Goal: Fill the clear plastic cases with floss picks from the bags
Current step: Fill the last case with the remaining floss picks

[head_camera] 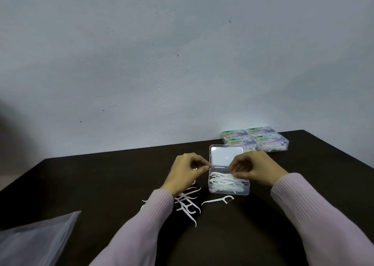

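Sitting near the middle of a dark table (101,185): one clear plastic case (228,187), lid (226,156) hinged open and standing up at the far side, its base partly filled with white floss picks (222,181) lying in a loose heap

Right hand (255,167): over the far right part of the case base, fingers curled downward with the tips at the heaped picks; whether they pinch a pick cannot be told

Left hand (186,172): just left of the case, thumb and forefinger brought together at the case's far left corner by the hinge; what, if anything, is pinched there is too small to tell

Both forearms in pale lilac ribbed sleeves (315,209)

Loose floss picks (188,205): a scattered cluster on the table under and beside the left wrist, partly hidden by the sleeve

Single floss pick (219,200): lying alone on the table just in front of the case, apart from it, head toward the right

Filled cases (257,137): four, lids closed with coloured labels, set two by two at the far right of the table against the wall, close behind the open case

Plastic bag (36,239): translucent, at the near left corner, well apart from the case; contents not visible

Backdrop: pale grey-blue wall (182,53)
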